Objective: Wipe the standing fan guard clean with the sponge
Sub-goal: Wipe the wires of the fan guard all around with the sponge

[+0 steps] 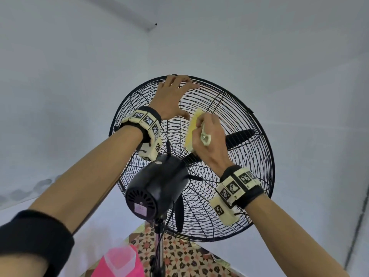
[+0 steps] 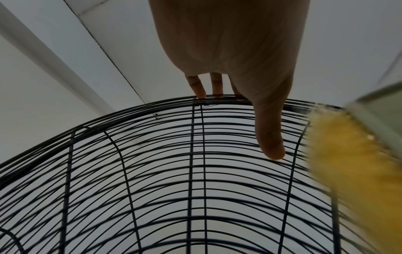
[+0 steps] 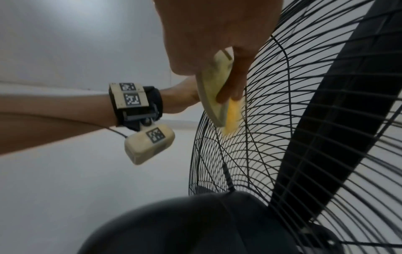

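The black wire fan guard (image 1: 251,162) is seen from behind, with the motor housing (image 1: 159,182) near me. My left hand (image 1: 172,96) lies spread on the guard's top. Its fingertips (image 2: 201,92) touch the rim and the thumb rests straight on the wires (image 2: 152,171). My right hand (image 1: 210,134) grips a yellow sponge (image 1: 191,128) with a cream plastic back and presses it against the rear wires just right of the left thumb. In the right wrist view, fingers (image 3: 234,80) curl round the sponge (image 3: 232,116) against the guard (image 3: 261,146).
Black blades (image 1: 239,134) sit inside the guard. The fan pole (image 1: 158,246) runs down from the motor housing (image 3: 195,223). Below are a pink object (image 1: 119,260) and a patterned surface (image 1: 179,256). White walls and ceiling surround the fan.
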